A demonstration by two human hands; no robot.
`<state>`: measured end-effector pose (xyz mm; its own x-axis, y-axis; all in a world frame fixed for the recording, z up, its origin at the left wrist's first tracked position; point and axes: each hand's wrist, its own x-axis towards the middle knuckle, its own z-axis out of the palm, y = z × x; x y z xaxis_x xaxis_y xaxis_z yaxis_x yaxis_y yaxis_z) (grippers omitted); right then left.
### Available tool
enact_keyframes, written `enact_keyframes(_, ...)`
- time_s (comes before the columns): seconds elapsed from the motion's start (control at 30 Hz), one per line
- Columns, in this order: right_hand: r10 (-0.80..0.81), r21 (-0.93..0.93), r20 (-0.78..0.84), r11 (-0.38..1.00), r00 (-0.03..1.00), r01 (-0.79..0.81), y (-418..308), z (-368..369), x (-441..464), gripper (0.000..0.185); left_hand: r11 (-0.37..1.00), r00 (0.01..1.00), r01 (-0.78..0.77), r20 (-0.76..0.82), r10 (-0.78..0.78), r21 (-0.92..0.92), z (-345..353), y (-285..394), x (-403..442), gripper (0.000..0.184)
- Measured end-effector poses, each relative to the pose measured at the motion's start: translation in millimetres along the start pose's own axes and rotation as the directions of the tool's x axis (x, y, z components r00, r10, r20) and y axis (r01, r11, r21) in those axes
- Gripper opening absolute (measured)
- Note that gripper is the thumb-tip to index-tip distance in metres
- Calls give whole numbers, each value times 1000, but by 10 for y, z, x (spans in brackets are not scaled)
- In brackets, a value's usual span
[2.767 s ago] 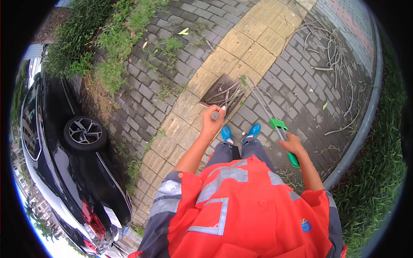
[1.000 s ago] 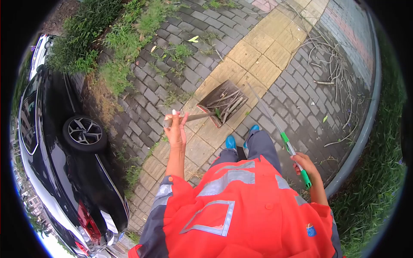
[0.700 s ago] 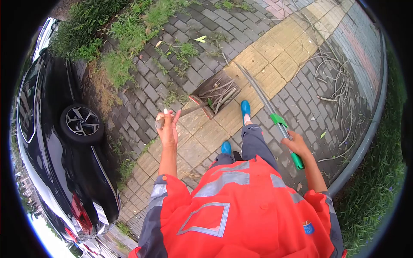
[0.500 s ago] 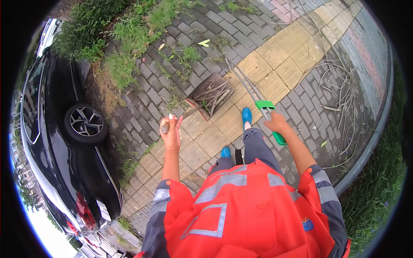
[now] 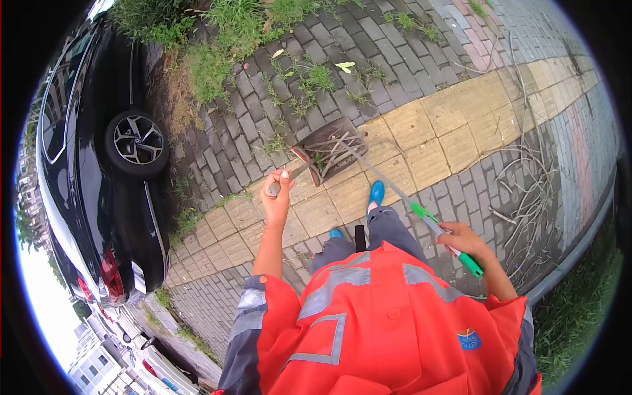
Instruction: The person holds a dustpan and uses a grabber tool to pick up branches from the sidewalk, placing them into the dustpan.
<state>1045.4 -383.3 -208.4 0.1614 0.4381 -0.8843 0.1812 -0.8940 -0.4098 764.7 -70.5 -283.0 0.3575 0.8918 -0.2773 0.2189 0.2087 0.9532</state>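
1. Because, in the head view, the left hand (image 5: 277, 197) grips the handle (image 5: 299, 170), a wrist twist could tip the pan (image 5: 316, 139), just ahead of it, and spill its sticks (image 5: 338, 159).
2. The right hand (image 5: 467, 242) is wrapped around the tongs (image 5: 421, 212); their tips overlap the pan, contact unclear, so a swing could scatter sticks.
3. Branches (image 5: 526, 197) right of that hand could snag them.

Roadside pavement (image 5: 243, 128), yellow tiles (image 5: 461, 141), parked car (image 5: 125, 220)
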Motion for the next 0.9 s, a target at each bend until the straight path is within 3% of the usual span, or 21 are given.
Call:
enact_keyframes(0.07, 202, 252, 204, 935, 958, -251, -217, -193, -113, 64, 1000, 1000, 4, -13, -4, -5, -5, -5, 3, 22)
enact_keyframes(0.1, 200, 232, 210, 941, 957, -248, -235, -225, -5, 64, 1000, 1000, 16, -10, -16, -23, 0, -16, 12, 22)
enact_keyframes(0.17, -46, -89, -41, 995, 998, 42, -181, -208, 415, 65, 999, 1000, 20, -23, -21, -40, 20, -10, 46, 21)
enact_keyframes(0.2, -153, -94, -163, 986, 975, 139, -104, -171, 706, 67, 999, 1000, 22, -11, -23, -36, 42, 0, 24, 21)
enact_keyframes(0.4, -410, -445, -224, 850, 884, 281, -971, -417, 2338, 66, 995, 1000, 24, -15, -22, 100, 70, -41, -43, 19)
enact_keyframes(0.53, -397, -643, -231, 748, 888, 167, -1702, -494, 3152, 56, 995, 992, 16, -128, -2, 103, 140, 20, -61, 19)
enact_keyframes(0.63, -429, -727, -179, 664, 885, 175, -2073, -503, 3317, 47, 995, 987, 45, -160, -30, 87, 102, 3, -77, 19)
enact_keyframes(0.73, -437, -782, -198, 610, 877, 127, -2073, -412, 3494, 42, 987, 996, 27, -89, -13, 158, 39, -64, -88, 19)
enact_keyframes(0.83, -448, -707, -212, 684, 868, 180, -1917, -459, 3269, 43, 985, 996, 40, -84, -26, 166, 64, -10, -59, 19)
enact_keyframes(0.9, -429, -619, -224, 756, 875, 212, -1657, -456, 2934, 48, 995, 994, 62, -95, -55, 73, 88, 12, -26, 19)
